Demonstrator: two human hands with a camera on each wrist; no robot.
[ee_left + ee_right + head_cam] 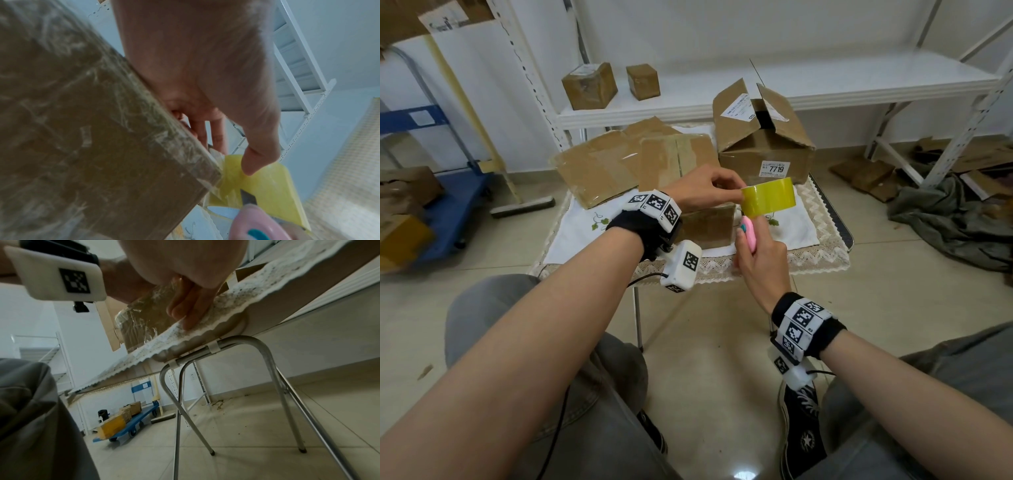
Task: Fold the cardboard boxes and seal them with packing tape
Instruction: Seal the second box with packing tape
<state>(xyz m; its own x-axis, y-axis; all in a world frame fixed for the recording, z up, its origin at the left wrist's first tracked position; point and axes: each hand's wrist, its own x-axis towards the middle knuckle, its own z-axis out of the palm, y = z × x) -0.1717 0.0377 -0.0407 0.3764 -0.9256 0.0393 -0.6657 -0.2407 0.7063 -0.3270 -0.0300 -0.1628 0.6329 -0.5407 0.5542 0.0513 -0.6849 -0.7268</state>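
Note:
My left hand (726, 192) pinches a yellow roll of packing tape (768, 197) just above a small taped cardboard box (709, 226) on the table. In the left wrist view the thumb (254, 162) presses on the yellow tape (273, 186) beside the box's corner (205, 170). My right hand (753, 250) grips a pink utility knife (749, 233) under the roll. Its blade (248, 197) lies against the tape. The right wrist view shows my curled fingers (191, 305) in front of the taped box (139, 321); the knife is hidden there.
Flattened cardboard boxes (633, 164) lie at the table's back left, and a big open box (763, 140) stands at the back right. The small table (825, 253) has a white lace cloth and thin metal legs (287, 394). Two sealed boxes (589, 85) sit on a white shelf behind.

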